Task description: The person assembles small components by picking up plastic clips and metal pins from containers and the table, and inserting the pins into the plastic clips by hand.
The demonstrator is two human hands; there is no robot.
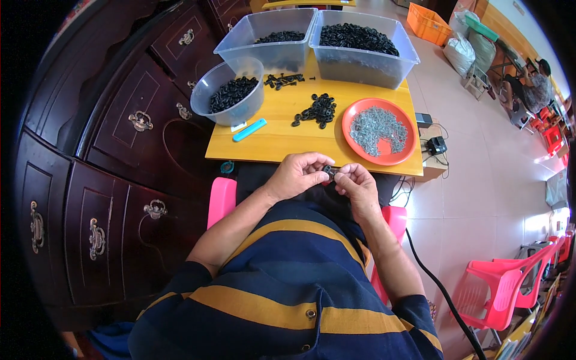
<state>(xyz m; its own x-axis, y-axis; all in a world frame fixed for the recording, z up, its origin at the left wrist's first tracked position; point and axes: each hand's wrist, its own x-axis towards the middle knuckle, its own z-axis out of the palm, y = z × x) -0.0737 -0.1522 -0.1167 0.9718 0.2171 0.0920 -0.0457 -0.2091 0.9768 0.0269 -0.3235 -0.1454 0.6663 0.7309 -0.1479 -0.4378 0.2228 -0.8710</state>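
Observation:
Just off the table's front edge, my left hand (300, 174) pinches a small black ring-like part (327, 170) between thumb and fingers. My right hand (358, 187) meets it from the other side, thumb and fingertips closed at the same part. Whether a screw also sits between the right fingertips is too small to tell. On the table beyond lie a loose pile of similar black parts (318, 110) and an orange-red plate (348, 133) of small silvery screws (377, 127).
The yellow table (276, 147) bears a round clear tub (201, 99) and two clear bins (264, 57) (366, 71), all holding black parts. A light-blue tool handle (249, 130) lies near black bolt-like pieces (285, 80). Dark drawers (108, 198) stand left; a cable (441, 285) runs right.

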